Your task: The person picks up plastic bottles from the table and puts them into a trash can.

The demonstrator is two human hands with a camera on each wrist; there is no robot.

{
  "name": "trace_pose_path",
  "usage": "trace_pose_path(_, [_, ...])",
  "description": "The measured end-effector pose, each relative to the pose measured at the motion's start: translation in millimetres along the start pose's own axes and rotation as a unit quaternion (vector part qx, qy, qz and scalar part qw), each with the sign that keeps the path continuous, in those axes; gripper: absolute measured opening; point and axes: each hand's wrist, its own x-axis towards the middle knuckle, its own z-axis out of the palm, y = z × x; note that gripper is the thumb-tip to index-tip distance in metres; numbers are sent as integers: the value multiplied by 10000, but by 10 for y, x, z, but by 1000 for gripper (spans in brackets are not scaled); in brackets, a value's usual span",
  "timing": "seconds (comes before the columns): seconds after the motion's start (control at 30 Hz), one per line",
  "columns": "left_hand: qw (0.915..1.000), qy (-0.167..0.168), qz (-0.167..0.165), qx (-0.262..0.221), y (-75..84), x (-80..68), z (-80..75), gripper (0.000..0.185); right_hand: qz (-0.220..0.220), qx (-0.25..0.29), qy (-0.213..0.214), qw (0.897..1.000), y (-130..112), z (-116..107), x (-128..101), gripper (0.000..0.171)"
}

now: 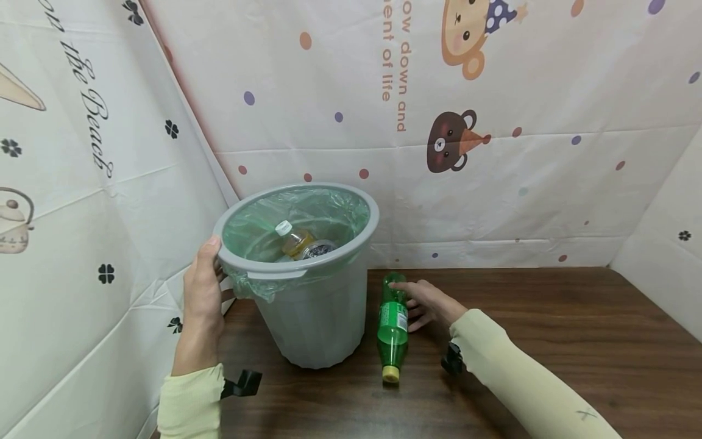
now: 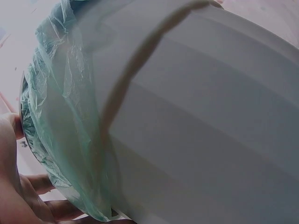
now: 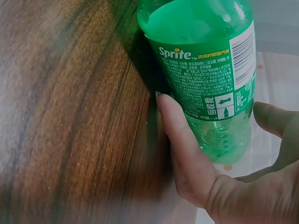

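Observation:
A grey trash bin (image 1: 323, 317) lined with a thin green plastic bag (image 1: 247, 231) stands tilted on the table. My left hand (image 1: 203, 289) holds its rim at the left, thumb at the edge and fingers underneath, as the left wrist view also shows. Inside the bin lie a bottle with a white cap (image 1: 293, 239) and a clear crumpled-looking item. To the right, a green Sprite bottle (image 1: 393, 329) lies on its side with its yellow cap towards me. Around its base end is my right hand (image 1: 430, 302), the fingers fairly straight along one side, the thumb on the other.
The brown wooden table (image 1: 548, 341) extends to the right of the bottle. Printed white cloth (image 1: 329, 73) hangs behind, and similar cloth (image 1: 71, 244) closes in the left side near the bin. A black strap (image 1: 241, 384) sits at my left wrist.

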Motion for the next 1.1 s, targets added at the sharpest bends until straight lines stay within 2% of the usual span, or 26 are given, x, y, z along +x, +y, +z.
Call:
trace_pose_path(0.07, [10000,16,-2,-23,-1,-1,3,39,62,0,46,10000,1,11,29,62])
trace_pose_path(0.3, [10000,15,-27,-24,8,-1,3,39,187,99,182,9996,-7,30,75,69])
trace_pose_path(0.57, [10000,53,-22,-33,-1,-9,2,38,249,210,199,9993,1,23,74,63])
trace_pose_path(0.9, [9999,64,65,-92,-10,-3,4,37,79,436,112,9990,38,-17,33,60])
trace_pose_path(1.1, [10000,80,38,-37,-3,-6,14,38,-12,608,64,9981,56,-41,21,63])
